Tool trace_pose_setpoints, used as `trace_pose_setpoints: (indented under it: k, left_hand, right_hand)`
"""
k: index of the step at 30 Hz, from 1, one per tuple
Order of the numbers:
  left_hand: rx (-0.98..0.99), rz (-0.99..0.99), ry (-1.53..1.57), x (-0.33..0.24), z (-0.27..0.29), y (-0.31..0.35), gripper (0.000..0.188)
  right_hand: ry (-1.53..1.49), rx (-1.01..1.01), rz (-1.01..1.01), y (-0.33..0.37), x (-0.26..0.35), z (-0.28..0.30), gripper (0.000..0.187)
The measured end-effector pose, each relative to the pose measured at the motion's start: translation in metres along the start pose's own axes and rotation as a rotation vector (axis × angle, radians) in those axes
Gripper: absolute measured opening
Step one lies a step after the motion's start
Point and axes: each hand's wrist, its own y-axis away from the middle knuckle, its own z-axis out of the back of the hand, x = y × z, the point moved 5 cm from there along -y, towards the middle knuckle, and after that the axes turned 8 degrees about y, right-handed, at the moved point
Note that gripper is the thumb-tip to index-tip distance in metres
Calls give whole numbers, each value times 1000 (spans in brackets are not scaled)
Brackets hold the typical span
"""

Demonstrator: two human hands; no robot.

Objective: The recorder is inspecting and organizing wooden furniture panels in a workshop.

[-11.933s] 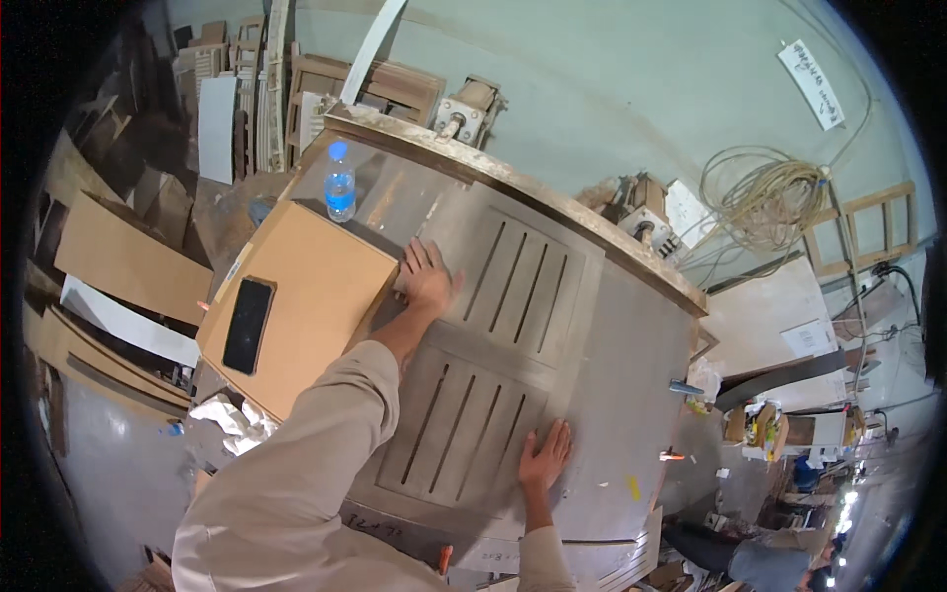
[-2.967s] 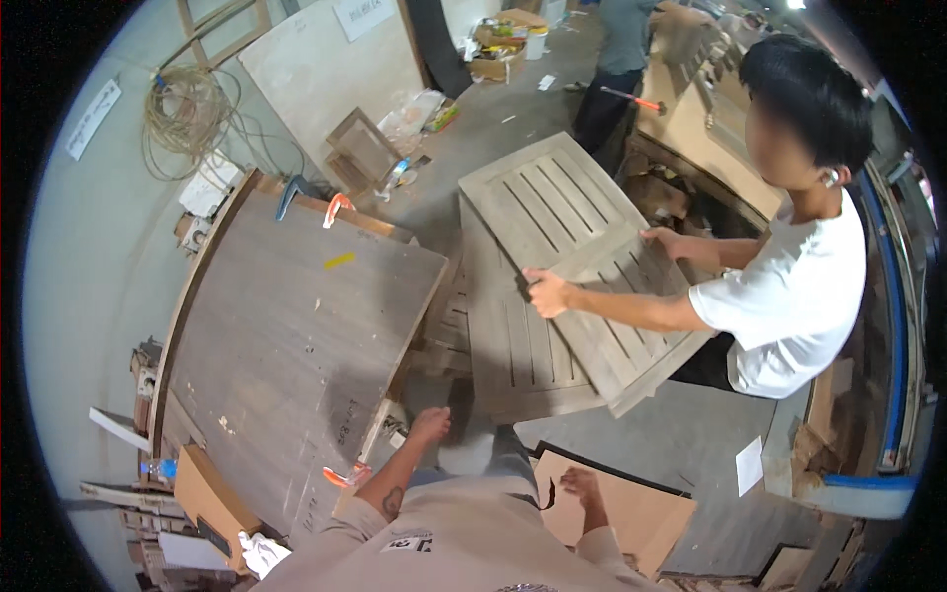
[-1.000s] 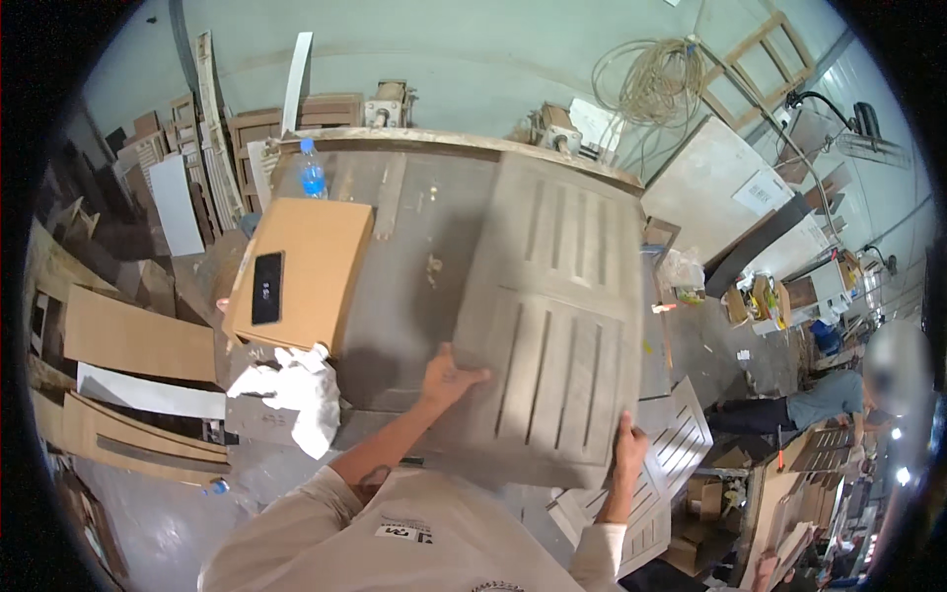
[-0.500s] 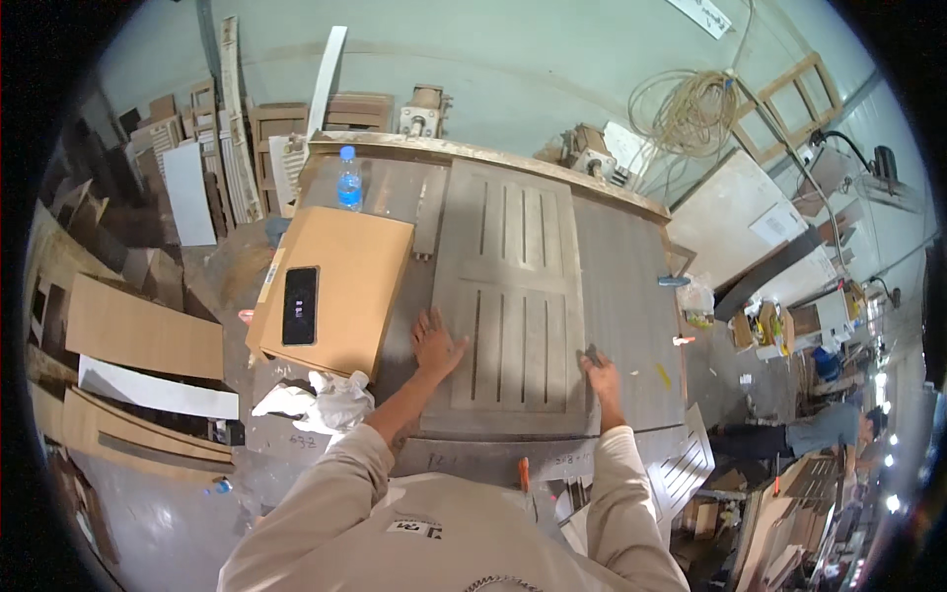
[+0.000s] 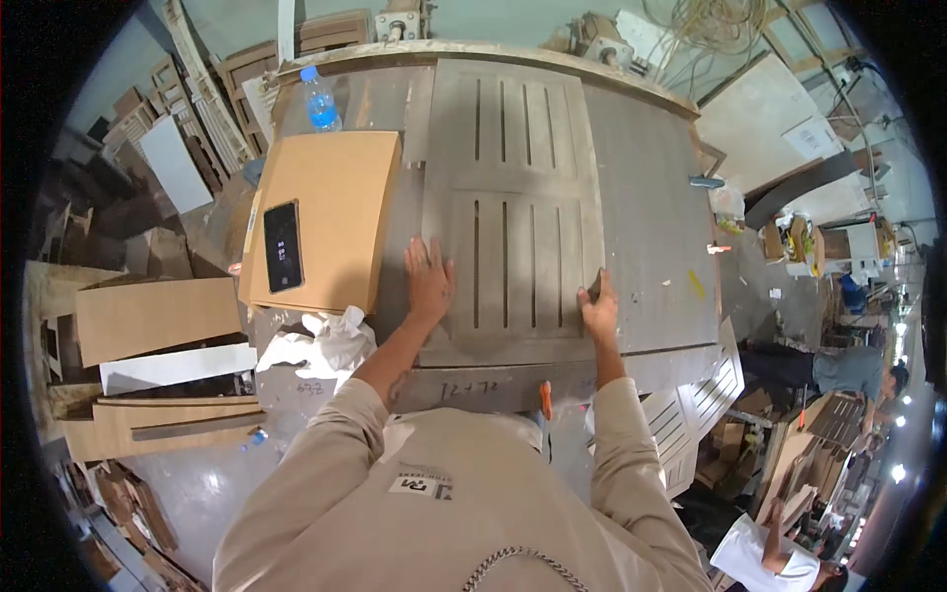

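Note:
A grey-brown wooden panel (image 5: 513,187) with two rows of long slots lies flat on the grey-topped workbench (image 5: 651,237). My left hand (image 5: 429,286) rests flat across the panel's left edge, fingers stretched out. At the opposite edge my right hand (image 5: 600,314) has its fingers bent round a small dark thing, too small to make out. Left of the panel sits a closed cardboard box (image 5: 335,207) with a black phone (image 5: 283,247) on top. A crumpled white cloth (image 5: 321,345) lies by the box's near side.
A water bottle (image 5: 321,104) with a blue cap stands behind the box. An orange-handled tool (image 5: 546,400) sticks out at the bench's near edge. Boards (image 5: 163,316) are stacked at the left; slotted white panels (image 5: 691,414) lean at the right. Two people work at the far right.
My view has tilted down, so the bench sits higher in the picture. Both hands remain at the panel's two edges, and the left hand's fingers now point more straight ahead.

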Motion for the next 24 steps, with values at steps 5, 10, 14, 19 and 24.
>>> trace_pose_setpoints:
  k: [5, 10, 14, 19, 24]
  left_hand:
    - [31, 39, 9, -11, 7, -4, 54]
    - [159, 165, 54, -36, 20, -29, 59]
    - [30, 103, -16, -10, 4, -119, 64]
    - [-60, 93, -154, 11, -6, -207, 70]
    - [7, 189, -88, 3, -18, -139, 77]
  right_hand:
    - [121, -87, 49, -1, -2, -7, 65]
    - [274, -187, 153, -9, -11, 3, 62]
    - [344, -137, 111, -19, 17, 9, 61]
    - [374, -102, 149, -23, 19, 0, 59]
    - [361, -90, 163, -22, 22, 6, 58]
